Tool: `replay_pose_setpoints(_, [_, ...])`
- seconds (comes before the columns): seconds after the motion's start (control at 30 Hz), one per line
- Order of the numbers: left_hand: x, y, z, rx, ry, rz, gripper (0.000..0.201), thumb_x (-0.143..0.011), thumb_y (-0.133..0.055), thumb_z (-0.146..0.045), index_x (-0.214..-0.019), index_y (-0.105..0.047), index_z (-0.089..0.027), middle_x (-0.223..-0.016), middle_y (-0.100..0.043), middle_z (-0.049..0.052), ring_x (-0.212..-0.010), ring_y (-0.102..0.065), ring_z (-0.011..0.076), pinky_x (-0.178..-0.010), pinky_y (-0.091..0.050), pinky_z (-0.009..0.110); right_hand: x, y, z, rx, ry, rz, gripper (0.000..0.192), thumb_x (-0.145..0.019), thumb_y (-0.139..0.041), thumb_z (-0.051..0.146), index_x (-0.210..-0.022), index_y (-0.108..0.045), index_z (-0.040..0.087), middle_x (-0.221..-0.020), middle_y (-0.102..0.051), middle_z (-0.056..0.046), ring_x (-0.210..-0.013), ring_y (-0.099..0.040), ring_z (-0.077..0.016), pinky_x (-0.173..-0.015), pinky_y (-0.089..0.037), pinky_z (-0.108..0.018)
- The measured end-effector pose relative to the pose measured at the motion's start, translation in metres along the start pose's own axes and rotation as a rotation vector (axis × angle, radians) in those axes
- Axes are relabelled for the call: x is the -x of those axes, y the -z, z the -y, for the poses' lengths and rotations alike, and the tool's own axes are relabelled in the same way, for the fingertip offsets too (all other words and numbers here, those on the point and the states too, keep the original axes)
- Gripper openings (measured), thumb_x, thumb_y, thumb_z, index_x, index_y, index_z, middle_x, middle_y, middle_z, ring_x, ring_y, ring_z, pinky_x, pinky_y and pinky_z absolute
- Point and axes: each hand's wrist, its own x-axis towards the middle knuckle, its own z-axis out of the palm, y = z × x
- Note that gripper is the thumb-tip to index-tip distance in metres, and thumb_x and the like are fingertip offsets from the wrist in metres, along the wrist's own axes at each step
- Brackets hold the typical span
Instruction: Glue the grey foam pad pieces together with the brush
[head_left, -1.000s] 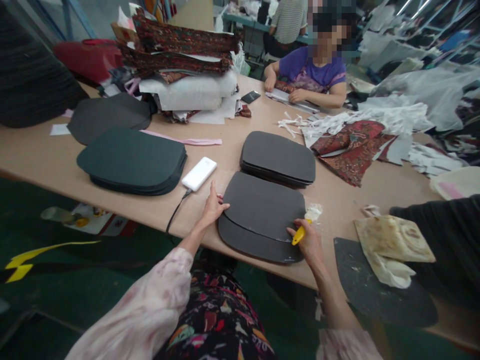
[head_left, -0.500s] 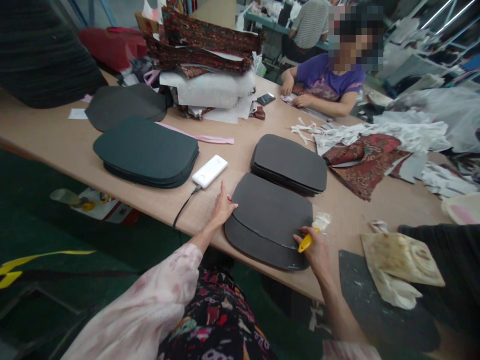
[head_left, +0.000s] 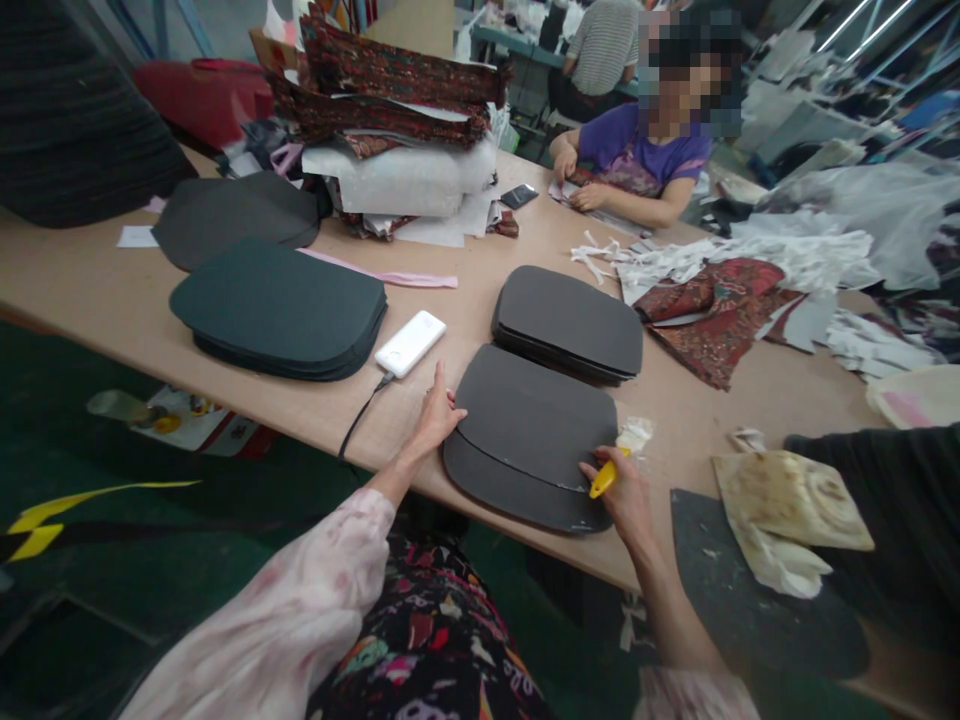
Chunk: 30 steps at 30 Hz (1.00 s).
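Observation:
Two dark grey rounded panels overlap in front of me, the upper one set back so a curved strip of the lower one shows. At their left edge is my left hand, its index finger stretched out and its thumb resting on the upper panel. My right hand is closed round the yellow handle of what looks like a brush, over the panels' right edge. A whitish clump lies at the handle's far end; whether it is the bristles is unclear.
Behind the panels stands a grey stack; a dark green stack and a white power bank with cable lie left. Patterned fabric and a stained cloth are right. Across the table a person handles fabric.
The whole view has shifted slightly, so things sit a little further left. Both hands keep nearly the same place on the panels, the yellow handle still in the right one.

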Motion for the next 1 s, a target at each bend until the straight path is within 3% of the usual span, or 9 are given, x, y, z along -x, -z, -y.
replay_pose_setpoints(0.1, [0.0,0.0,0.002,-0.151,-0.11,-0.001,0.099,-0.064,-0.068,-0.009,-0.143,-0.008,-0.016,-0.094,-0.053,0.005,-0.085,-0.053,0.0181,-0.08,-0.045,0.034,0.0,-0.001,-0.001,0.014,0.004,-0.001,0.052,-0.072,-0.053,0.063,-0.097,-0.059,0.017,-0.091,-0.062,-0.011,-0.08,-0.059,-0.024,-0.072,-0.045,-0.037])
replay_pose_setpoints(0.2, [0.002,-0.001,0.001,-0.345,-0.279,-0.042,0.093,-0.066,-0.065,-0.011,-0.142,-0.013,-0.014,-0.121,-0.045,0.015,-0.109,-0.044,0.0286,-0.092,-0.038,0.044,0.0,-0.001,0.0,0.016,0.021,-0.012,0.052,-0.074,-0.051,0.062,-0.098,-0.059,0.016,-0.091,-0.062,-0.011,-0.081,-0.059,-0.0237,-0.073,-0.046,-0.037])
replay_pose_setpoints(0.27, [0.004,-0.002,-0.003,-0.44,-0.375,-0.035,0.083,-0.069,-0.058,-0.008,-0.142,-0.018,-0.017,-0.13,-0.04,0.015,-0.114,-0.04,0.0302,-0.093,-0.036,0.046,0.0,-0.002,0.002,0.015,0.033,-0.025,0.052,-0.075,-0.05,0.061,-0.098,-0.059,0.016,-0.091,-0.062,-0.012,-0.082,-0.059,-0.0239,-0.073,-0.046,-0.037])
replay_pose_setpoints(0.43, [0.009,-0.007,-0.013,-0.584,-0.487,0.158,0.06,-0.072,-0.039,0.001,-0.126,-0.048,-0.024,-0.122,-0.051,0.008,-0.108,-0.043,0.0248,-0.087,-0.039,0.041,0.002,-0.002,0.004,0.0,0.082,-0.061,0.05,-0.078,-0.049,0.06,-0.1,-0.06,0.016,-0.093,-0.062,-0.012,-0.085,-0.059,-0.0246,-0.075,-0.046,-0.038])
replay_pose_setpoints(0.53, [0.015,-0.006,-0.015,-0.625,-0.501,0.157,0.038,-0.078,-0.043,-0.008,-0.108,-0.061,-0.022,-0.115,-0.055,0.009,-0.107,-0.043,0.0268,-0.087,-0.038,0.045,0.011,0.0,0.004,-0.014,0.087,-0.073,0.047,-0.08,-0.047,0.057,-0.101,-0.06,0.016,-0.093,-0.062,-0.011,-0.084,-0.059,-0.0238,-0.073,-0.047,-0.036])
replay_pose_setpoints(0.63, [0.023,-0.01,-0.018,-0.661,-0.533,0.13,0.026,-0.082,-0.049,-0.022,-0.105,-0.061,-0.02,-0.107,-0.057,0.009,-0.104,-0.044,0.0271,-0.087,-0.038,0.045,0.022,0.003,0.004,-0.011,0.115,-0.074,0.039,-0.083,-0.047,0.053,-0.095,-0.061,0.019,-0.087,-0.063,-0.009,-0.08,-0.06,-0.022,-0.071,-0.047,-0.035])
replay_pose_setpoints(0.77, [0.023,-0.044,-0.033,-0.615,-0.66,0.152,0.031,-0.084,-0.044,-0.016,-0.112,-0.056,-0.019,-0.121,-0.053,0.01,-0.112,-0.043,0.0247,-0.091,-0.04,0.043,0.022,0.0,0.012,0.047,0.133,-0.167,0.03,-0.086,-0.048,0.046,-0.093,-0.062,0.021,-0.084,-0.064,-0.008,-0.077,-0.059,-0.0217,-0.071,-0.047,-0.035])
replay_pose_setpoints(0.9, [0.006,-0.092,-0.056,-0.654,-0.776,0.203,0.044,-0.084,-0.044,-0.013,-0.127,-0.045,-0.015,-0.137,-0.042,0.011,-0.129,-0.032,0.0249,-0.105,-0.029,0.046,-0.001,-0.016,0.027,-0.046,0.21,-0.252,0.026,-0.087,-0.047,0.036,-0.103,-0.059,0.021,-0.108,-0.062,-0.011,-0.098,-0.058,-0.0237,-0.08,-0.048,-0.037])
replay_pose_setpoints(1.0, [-0.001,-0.112,-0.06,-0.753,-0.782,0.199,0.051,-0.085,-0.048,-0.026,-0.134,-0.038,-0.015,-0.141,-0.037,0.012,-0.133,-0.026,0.0281,-0.107,-0.024,0.051,-0.01,-0.029,0.032,-0.056,0.273,-0.239,0.026,-0.086,-0.051,0.032,-0.107,-0.058,0.02,-0.117,-0.06,-0.012,-0.107,-0.055,-0.0258,-0.086,-0.047,-0.042])
